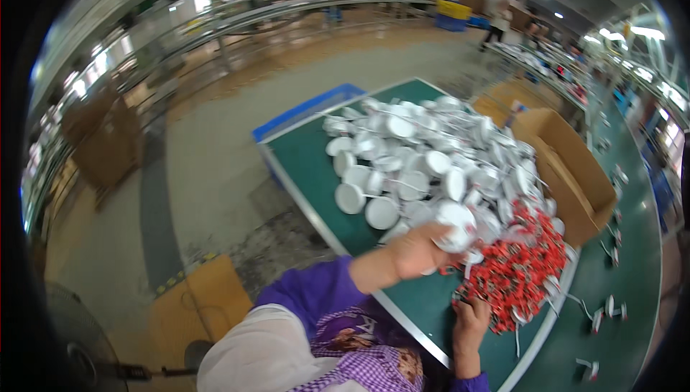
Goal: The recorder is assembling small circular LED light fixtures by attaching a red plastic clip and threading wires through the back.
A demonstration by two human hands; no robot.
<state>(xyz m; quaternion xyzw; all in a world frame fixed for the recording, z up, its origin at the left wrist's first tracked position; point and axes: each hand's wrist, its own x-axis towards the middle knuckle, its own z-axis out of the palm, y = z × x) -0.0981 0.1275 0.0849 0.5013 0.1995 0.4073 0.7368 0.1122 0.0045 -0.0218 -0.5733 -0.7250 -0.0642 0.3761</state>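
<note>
My left hand [417,250] reaches out from a purple sleeve and grips a white round disc-shaped part [457,225] at the near edge of a big heap of the same white discs [402,169]. That heap covers the green table [309,169]. My right hand [471,320] is lower down, with its fingertips in the edge of a pile of small red parts with white wires [521,266]. Whether it holds one of them is hidden by the fingers.
An open cardboard box [568,169] stands beyond the red pile on the right. A green conveyor belt [625,277] on the far right carries a few single white parts. The table has a blue end [309,108]. A fan [79,349] stands on the floor at the lower left.
</note>
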